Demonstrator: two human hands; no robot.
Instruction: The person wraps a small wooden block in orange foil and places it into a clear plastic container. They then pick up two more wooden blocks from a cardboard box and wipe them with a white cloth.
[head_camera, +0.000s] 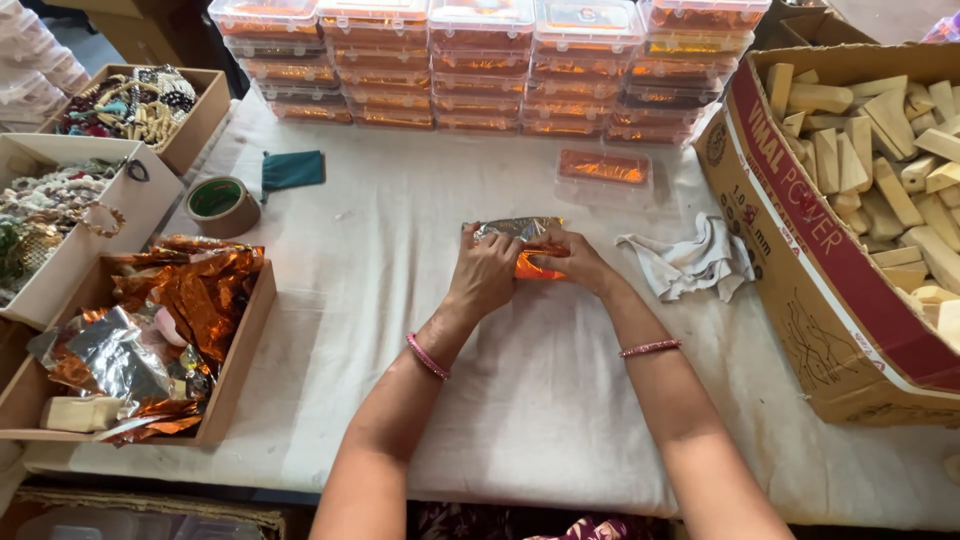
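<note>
My left hand and my right hand meet at the middle of the white-clothed table. Both grip a small block wrapped in orange and silver foil. The foil's silver side shows on top and the orange side between my thumbs. Pink bangles circle both wrists. The block itself is hidden under the foil and my fingers.
Stacked clear boxes with orange contents line the far edge; one lone box lies in front. A carton of wooden blocks stands right, a crumpled cloth beside it. Left: foil tray, tape roll, bead boxes.
</note>
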